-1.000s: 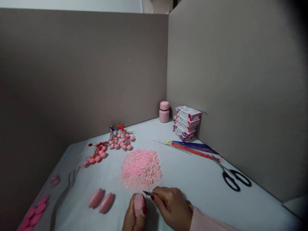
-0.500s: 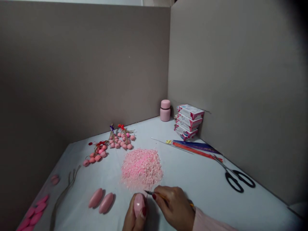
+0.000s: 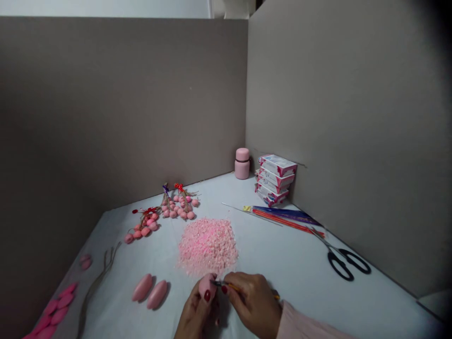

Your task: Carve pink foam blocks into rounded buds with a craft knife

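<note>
My left hand grips a small pink oval piece near the table's front edge. My right hand holds a thin knife-like tool whose dark tip touches that piece. Just beyond both hands lies a heap of pink shavings. Two more pink oval pieces lie to the left of my left hand.
Bunches of small pink beads on twine lie behind the heap. A pink jar and stacked boxes stand in the corner. Sticks and black scissors lie along the right wall. Flat pink pieces and twine lie left.
My left hand has turned the pink piece and raised it slightly toward the heap. The tool tip now touches the piece's right side.
</note>
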The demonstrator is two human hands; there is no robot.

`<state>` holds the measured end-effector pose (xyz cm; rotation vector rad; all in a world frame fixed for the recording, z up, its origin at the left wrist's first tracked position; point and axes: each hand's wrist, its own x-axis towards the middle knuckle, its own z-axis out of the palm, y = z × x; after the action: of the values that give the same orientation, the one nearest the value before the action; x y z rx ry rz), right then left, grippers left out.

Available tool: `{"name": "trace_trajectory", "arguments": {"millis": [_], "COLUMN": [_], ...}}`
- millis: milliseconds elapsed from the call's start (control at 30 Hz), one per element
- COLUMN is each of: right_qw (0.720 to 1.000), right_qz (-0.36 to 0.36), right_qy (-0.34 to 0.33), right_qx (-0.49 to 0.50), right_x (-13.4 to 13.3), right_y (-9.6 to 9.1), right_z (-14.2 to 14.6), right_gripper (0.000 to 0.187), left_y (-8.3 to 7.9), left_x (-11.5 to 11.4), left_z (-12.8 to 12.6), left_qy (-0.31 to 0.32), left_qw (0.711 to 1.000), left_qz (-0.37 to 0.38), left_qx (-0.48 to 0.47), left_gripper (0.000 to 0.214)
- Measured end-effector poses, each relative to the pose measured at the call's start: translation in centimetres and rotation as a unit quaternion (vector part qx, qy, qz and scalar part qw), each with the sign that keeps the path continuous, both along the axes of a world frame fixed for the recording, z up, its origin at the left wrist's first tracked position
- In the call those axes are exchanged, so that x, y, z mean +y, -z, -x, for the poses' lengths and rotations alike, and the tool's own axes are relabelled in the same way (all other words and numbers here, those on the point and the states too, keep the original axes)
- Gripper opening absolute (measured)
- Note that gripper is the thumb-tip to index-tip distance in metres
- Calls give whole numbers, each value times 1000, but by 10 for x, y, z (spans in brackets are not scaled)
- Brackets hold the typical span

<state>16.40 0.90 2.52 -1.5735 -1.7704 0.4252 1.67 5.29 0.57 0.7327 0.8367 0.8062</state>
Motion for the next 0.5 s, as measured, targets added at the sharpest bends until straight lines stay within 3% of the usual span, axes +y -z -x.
{"name": "trace_trajectory", "arguments": {"millis": [367, 500], "right_qw": [998, 998], "right_qz": [-2, 12], "right_qy": [-37, -48], "right_qx": [-45, -47], "right_x": [-2, -3], "right_y": [3, 1], "right_z": [5, 5], "right_gripper": [24, 24], "left_y": [3, 4], "left_x": [-13, -16], "left_z": [-4, -4], "left_qy": [1, -19], "left_qw": [995, 999], "left_qz": [60, -12], "left_qx": [-74, 24], "left_gripper": [35, 40]}}
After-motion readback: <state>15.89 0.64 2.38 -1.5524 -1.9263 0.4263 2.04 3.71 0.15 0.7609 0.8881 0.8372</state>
